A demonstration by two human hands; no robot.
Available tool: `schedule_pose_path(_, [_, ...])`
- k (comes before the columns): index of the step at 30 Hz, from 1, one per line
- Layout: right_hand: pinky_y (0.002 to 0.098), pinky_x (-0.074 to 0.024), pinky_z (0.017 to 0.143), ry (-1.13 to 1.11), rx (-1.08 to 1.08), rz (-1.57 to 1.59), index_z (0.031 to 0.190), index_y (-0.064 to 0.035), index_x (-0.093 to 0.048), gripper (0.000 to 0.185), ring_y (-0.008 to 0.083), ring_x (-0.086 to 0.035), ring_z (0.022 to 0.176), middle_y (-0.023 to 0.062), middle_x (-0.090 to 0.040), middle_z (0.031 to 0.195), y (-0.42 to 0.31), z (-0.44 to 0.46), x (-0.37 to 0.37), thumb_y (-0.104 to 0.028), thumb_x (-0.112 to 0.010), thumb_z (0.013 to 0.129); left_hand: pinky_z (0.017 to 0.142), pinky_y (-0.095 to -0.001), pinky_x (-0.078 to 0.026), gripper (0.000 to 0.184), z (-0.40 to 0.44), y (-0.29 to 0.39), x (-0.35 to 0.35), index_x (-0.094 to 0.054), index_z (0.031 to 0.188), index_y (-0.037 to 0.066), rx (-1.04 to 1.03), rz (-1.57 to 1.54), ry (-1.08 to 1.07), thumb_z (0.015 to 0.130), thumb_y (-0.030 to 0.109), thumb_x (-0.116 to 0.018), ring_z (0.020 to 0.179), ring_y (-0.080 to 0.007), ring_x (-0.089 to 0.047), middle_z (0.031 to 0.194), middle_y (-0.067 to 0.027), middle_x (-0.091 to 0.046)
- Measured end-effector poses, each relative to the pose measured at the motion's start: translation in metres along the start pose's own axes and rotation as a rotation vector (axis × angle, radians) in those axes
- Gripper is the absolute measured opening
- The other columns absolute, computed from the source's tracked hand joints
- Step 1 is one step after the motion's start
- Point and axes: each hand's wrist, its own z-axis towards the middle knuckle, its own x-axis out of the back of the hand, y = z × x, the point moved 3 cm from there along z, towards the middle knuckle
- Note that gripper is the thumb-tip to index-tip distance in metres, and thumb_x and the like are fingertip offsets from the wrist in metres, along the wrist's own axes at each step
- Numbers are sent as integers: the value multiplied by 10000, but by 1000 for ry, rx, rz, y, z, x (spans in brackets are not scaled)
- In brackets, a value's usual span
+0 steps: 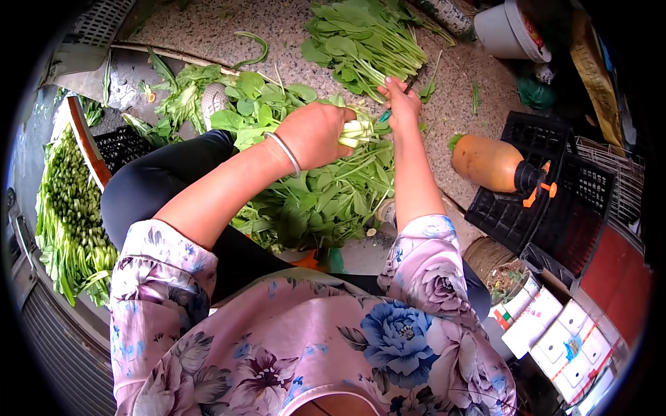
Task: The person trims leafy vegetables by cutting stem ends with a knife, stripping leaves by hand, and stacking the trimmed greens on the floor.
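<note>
My left hand (316, 135), with a bracelet at its wrist, is closed round a bunch of leafy greens (357, 132). The pale stem ends stick out to the right, and the leaves spread to the left. Just right of those ends, my right hand (404, 105) is closed on a small teal-handled tool (385, 116). Most of that tool is hidden by the fingers, so its kind is unclear. Below both hands lies a heap of loose greens (326, 201) between my knees. Another pile of greens (364, 45) rests on the speckled surface beyond, its stems pointing right.
Bundled greens (73, 215) are stacked at the left. An orange spray bottle (489, 163) lies by black plastic crates (534, 201) on the right. A white bucket (506, 31) is at the upper right, with white boxes (572, 340) at the lower right.
</note>
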Motion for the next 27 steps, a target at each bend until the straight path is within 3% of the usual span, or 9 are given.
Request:
schedule_pose_path(7, [177,-315,415,-25,234,63,943,-8,-593,240,119,-619,633,65,-632,770,-63,-45,0,-69,-693,733,692,-379,-488,338,-9,4,4,-606,943,62,-40,109,6,658,218,-700,737,-316,-607,758,-157,-623])
schedule_pose_path(9, [212,-426,505,38,177,-218,902,13,-601,186,134,-607,610,95,-632,811,-43,-37,15,-36,-675,738,693,-383,-489,333,-9,5,3,-611,939,69,-40,143,1,660,227,-697,736,-314,-608,758,-155,-624])
schedule_pose_path(11, [200,-413,469,47,192,-462,905,20,-594,196,126,-599,601,102,-628,828,-41,-34,26,-34,-676,735,696,-388,-488,320,-9,2,1,-610,934,74,-58,165,17,657,213,-691,738,-312,-609,758,-149,-626])
schedule_pose_path(13, [217,-421,478,-94,98,234,895,12,-605,197,123,-599,593,94,-632,811,-44,-40,34,-46,-688,726,710,-390,-485,294,-11,4,6,-608,918,60,-47,162,9,672,210,-668,767,-314,-606,780,-155,-626])
schedule_pose_path(15, [231,-430,512,-85,92,235,886,0,-621,181,124,-601,605,86,-636,808,-43,-43,36,-49,-690,726,724,-392,-482,272,-11,6,1,-606,903,47,-61,166,-23,686,207,-644,796,-315,-603,801,-160,-626])
schedule_pose_path(17, [218,-413,498,62,136,-459,903,-4,-627,192,114,-591,594,83,-636,809,-47,-45,34,-51,-690,729,685,-393,-488,261,-7,0,-2,-610,872,70,-79,197,46,662,216,-661,716,-318,-604,733,-147,-619])
schedule_pose_path(18, [213,-431,523,35,107,-275,902,-1,-630,191,112,-589,591,80,-634,832,-52,-47,38,-49,-689,727,675,-398,-488,227,-9,2,0,-613,830,60,-143,234,100,673,223,-635,696,-322,-600,710,-157,-612])
schedule_pose_path(21, [214,-448,551,-19,249,-243,897,1,-636,189,104,-589,587,72,-636,820,-89,-69,42,-46,-691,722,682,-397,-486,212,-6,6,4,-611,819,48,-101,205,143,676,203,-621,700,-325,-600,707,-168,-611])
schedule_pose_path(27, [221,-457,585,-121,461,-490,892,-5,-643,176,104,-581,639,55,-636,825,-160,-129,60,-60,-678,729,680,-392,-490,259,-5,33,24,-605,827,16,-105,96,158,648,194,-662,698,-339,-598,720,-184,-612])
